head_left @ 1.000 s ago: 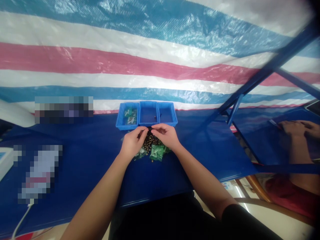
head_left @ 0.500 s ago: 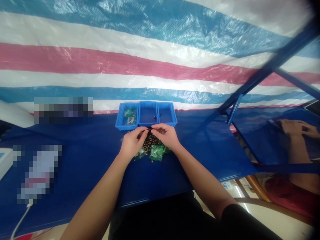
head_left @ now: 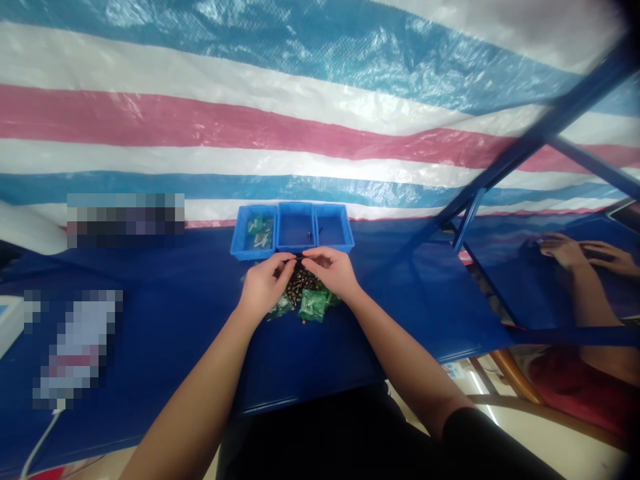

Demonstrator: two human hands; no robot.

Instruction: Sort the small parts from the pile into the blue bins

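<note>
Fingertips of my left hand (head_left: 267,283) and my right hand (head_left: 334,270) meet above a heap of small dark and brass-coloured metal parts (head_left: 301,285). Between them both hands pinch a small, thin dark piece (head_left: 299,257), too small to name. A green plastic packet (head_left: 313,305) lies at the heap's near side, and a clear packet (head_left: 283,307) is partly under my left hand. Just beyond my fingers stand three blue bins: the left bin (head_left: 233,248) holds small packets and pale pieces, the middle bin (head_left: 295,223) a small metal part, the right bin (head_left: 333,227) a small dark piece.
A blue-covered table (head_left: 190,347) spreads around me. A blurred-out device (head_left: 80,347) with a white cable lies at left. Blue metal posts (head_left: 490,180) rise at right, and beyond them another person's hands (head_left: 565,252) work. A striped sheet (head_left: 250,127) hangs behind.
My hands stay almost still, pinching the dark piece over the heap. At the right, the other person's hands have shifted slightly left.
</note>
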